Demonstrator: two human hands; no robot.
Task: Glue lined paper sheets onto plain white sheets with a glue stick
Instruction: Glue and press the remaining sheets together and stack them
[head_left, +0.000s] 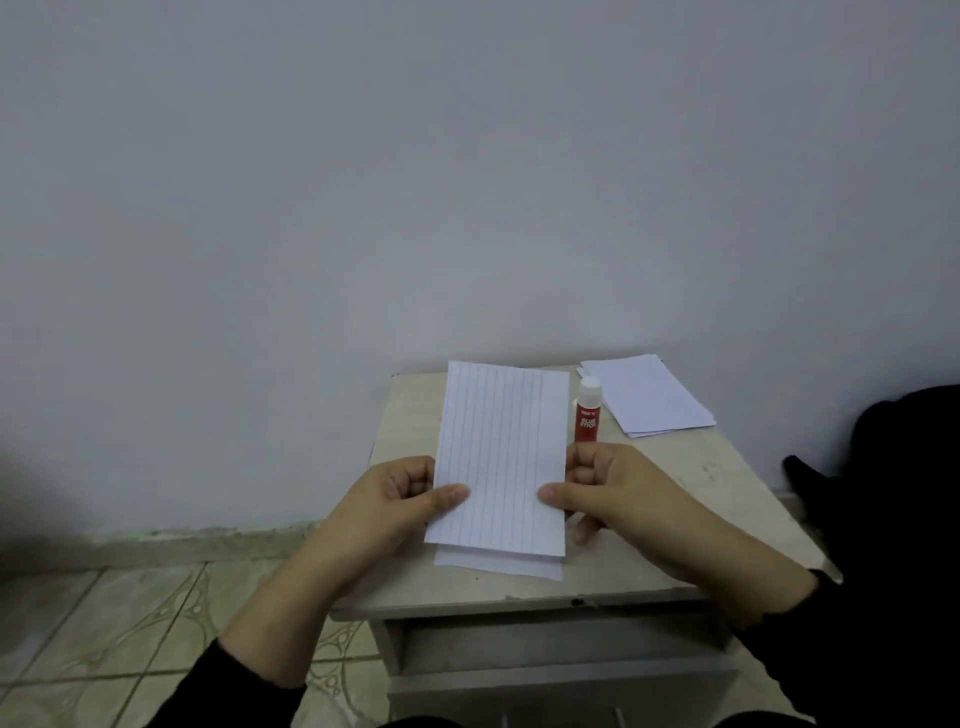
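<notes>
A lined paper sheet (501, 452) is held above the small table, its lines running lengthwise away from me. My left hand (400, 501) pinches its left edge with the thumb on top. My right hand (602, 493) pinches its right edge the same way. Under the sheet's near end a plain white sheet (498, 565) lies on the table, only its front strip showing. A red glue stick (587, 411) with a white cap stands upright just beyond my right hand.
A stack of paper sheets (647, 395) lies at the back right of the beige table (691, 483). The table stands against a grey wall, with a drawer front below. Tiled floor lies to the left; a dark object is at the right.
</notes>
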